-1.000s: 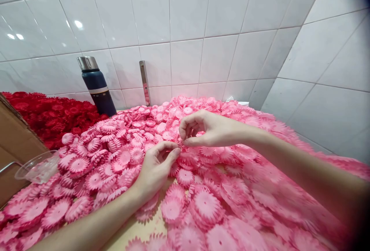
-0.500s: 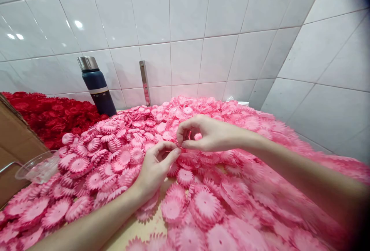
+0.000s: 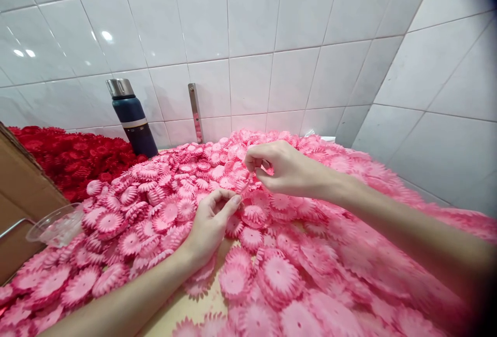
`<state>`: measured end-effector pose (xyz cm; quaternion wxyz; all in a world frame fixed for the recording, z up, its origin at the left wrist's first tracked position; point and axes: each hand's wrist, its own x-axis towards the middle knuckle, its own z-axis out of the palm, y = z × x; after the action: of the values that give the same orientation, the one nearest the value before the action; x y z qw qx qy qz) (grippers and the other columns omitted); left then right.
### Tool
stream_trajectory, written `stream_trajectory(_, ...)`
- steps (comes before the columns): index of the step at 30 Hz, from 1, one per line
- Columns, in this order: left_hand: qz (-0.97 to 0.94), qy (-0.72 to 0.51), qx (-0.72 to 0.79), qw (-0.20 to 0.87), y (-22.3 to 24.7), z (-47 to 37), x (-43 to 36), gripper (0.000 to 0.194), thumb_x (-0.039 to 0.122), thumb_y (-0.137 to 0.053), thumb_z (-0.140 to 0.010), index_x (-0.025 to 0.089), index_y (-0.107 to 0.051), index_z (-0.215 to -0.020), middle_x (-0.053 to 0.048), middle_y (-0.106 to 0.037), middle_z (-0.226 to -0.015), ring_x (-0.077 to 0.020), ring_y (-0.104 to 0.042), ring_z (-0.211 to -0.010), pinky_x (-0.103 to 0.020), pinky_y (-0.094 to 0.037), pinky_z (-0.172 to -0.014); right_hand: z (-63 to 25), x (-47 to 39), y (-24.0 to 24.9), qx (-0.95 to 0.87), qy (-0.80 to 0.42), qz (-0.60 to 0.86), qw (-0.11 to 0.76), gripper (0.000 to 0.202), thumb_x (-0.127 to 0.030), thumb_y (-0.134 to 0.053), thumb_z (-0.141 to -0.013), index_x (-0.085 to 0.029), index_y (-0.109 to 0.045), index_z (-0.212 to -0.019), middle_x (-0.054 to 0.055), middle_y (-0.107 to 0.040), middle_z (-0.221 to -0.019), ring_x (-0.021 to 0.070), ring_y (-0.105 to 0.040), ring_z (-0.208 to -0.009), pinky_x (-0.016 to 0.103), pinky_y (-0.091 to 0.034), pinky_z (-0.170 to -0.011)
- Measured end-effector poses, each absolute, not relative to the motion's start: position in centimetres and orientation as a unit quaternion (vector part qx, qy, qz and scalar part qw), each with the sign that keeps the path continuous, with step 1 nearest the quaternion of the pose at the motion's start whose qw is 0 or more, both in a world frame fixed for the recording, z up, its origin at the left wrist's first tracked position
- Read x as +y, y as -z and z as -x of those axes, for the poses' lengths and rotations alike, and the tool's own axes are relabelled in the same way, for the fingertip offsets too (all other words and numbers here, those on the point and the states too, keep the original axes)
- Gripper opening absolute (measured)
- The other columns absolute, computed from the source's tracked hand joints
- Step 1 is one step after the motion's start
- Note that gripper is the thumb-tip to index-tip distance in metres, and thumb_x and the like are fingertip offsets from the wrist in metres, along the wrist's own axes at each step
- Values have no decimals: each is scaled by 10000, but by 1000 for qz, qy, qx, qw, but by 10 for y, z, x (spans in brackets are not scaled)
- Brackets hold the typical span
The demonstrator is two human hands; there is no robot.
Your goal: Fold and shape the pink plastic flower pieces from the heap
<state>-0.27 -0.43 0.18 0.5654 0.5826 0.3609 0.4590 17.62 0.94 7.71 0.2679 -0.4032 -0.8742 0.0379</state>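
Note:
Pink scalloped discs like flower petal layers, many with a small hole at the centre, lie heaped in stacks under and around both hands. My left hand is closed in a pinch, thumb against forefinger, just over the heap at the middle. Whatever sits between those fingertips is too small to name. Up and to the right of it, my right hand is also pinched, its fingers curled and apart from the left hand. What it grips, if anything, blends into the pink behind.
A dark blue bottle with a steel cap stands at the back left. Red petal discs are piled beside a cardboard box. A clear plastic tub sits near that box. A metal strip is against the white tiled wall.
My right hand has risen and moved slightly right, away from my left hand, so a gap now separates their fingertips. The left hand stays almost in place, still pinched.

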Motion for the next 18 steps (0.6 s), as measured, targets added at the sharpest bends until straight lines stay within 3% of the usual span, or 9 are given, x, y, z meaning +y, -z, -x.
stream_trajectory(9, -578, -488, 357, 548, -3, 2, -2, 207, 341, -627, -772, 154, -562, -712, -10, -558, -702, -105, -493, -622, -194, -397, -540, -169, 12, -67, -843, 66, 443, 299, 205, 26, -411, -652, -179, -405, -657, 7, -483, -643, 121, -409, -593, 253, -310, -553)
stream_trajectory(18, -568, -509, 345, 547, -3, 4, -2, 182, 284, -564, -796, 151, -618, -683, -28, -615, -730, -143, -556, -731, -248, -437, -708, -174, 2, -88, -872, -141, 373, 285, 241, -6, -464, -721, -171, -633, -771, 25, -648, -760, 142, -573, -710, 262, -439, -642)
